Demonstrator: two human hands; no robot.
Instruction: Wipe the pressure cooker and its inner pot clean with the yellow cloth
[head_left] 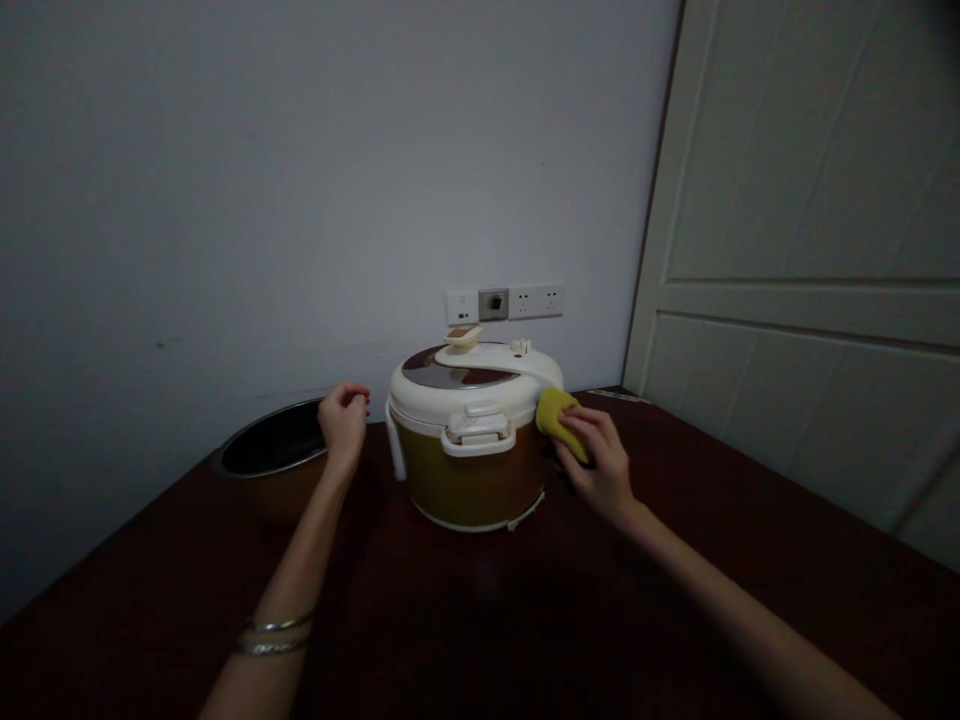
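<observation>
A white-lidded electric pressure cooker (480, 470) with a brownish-gold body stands upright on the dark table, its lid shut. My right hand (604, 465) grips a folded yellow cloth (553, 410), pressed to the cooker's right side just under the lid rim. To the cooker's left, my left hand (345, 420) is raised with its fingers curled in and nothing visible in them. Behind that hand sits a round inner pot (255, 490) with a dark inside. The hand overlaps the pot's right rim in view; whether they touch I cannot tell.
A pale wall (300, 200) rises behind the dark red table (465, 620), with a row of sockets (536, 300) just above the cooker. On the right is a white panelled door (795, 250). A thin strip-like item (619, 397) lies at the table's back right.
</observation>
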